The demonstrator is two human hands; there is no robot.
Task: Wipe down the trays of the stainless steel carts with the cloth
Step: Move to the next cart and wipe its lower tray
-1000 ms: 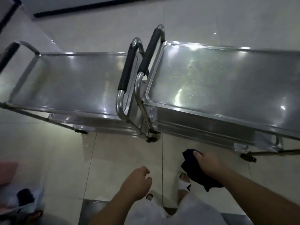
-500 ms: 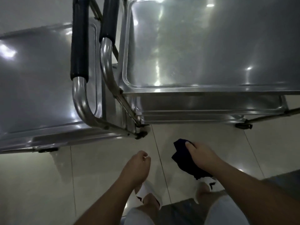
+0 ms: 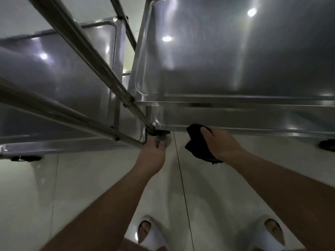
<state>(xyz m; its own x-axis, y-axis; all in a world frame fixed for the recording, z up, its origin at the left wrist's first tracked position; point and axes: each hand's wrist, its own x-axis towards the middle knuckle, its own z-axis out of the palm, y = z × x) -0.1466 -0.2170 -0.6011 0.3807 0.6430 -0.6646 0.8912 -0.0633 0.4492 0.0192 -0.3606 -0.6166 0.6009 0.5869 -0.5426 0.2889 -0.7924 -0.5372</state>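
A person's right hand (image 3: 220, 144) clutches a dark, crumpled cloth (image 3: 198, 144), fingers curled over the wad, at the near rim of the lower tray (image 3: 253, 120) of a stainless steel cart. The cloth's top edge sits at that rim — whether it touches the metal is hard to tell — while the rest of the soft bundle hangs below the knuckles over the pale tiled floor (image 3: 208, 196). Above the grip, the cart's upper tray (image 3: 226, 51) spreads wide, a smooth brushed-steel pan with rounded corners and a raised lip, spotted with ceiling-light glints. To the left of the cloth, the left hand (image 3: 154, 151) is loosely curled and holds nothing, just below the foot of a slanted steel tube (image 3: 101, 69) where a dark caster (image 3: 159, 132) meets the floor. Beyond that hand stands a second cart — its tray (image 3: 54, 78) is the same dull, rounded-cornered steel. Another black caster (image 3: 327, 144) shows well to the right of the gripping hand. Below both forearms, two feet in white open-toed slippers (image 3: 150, 232) stand on the glossy tiles.
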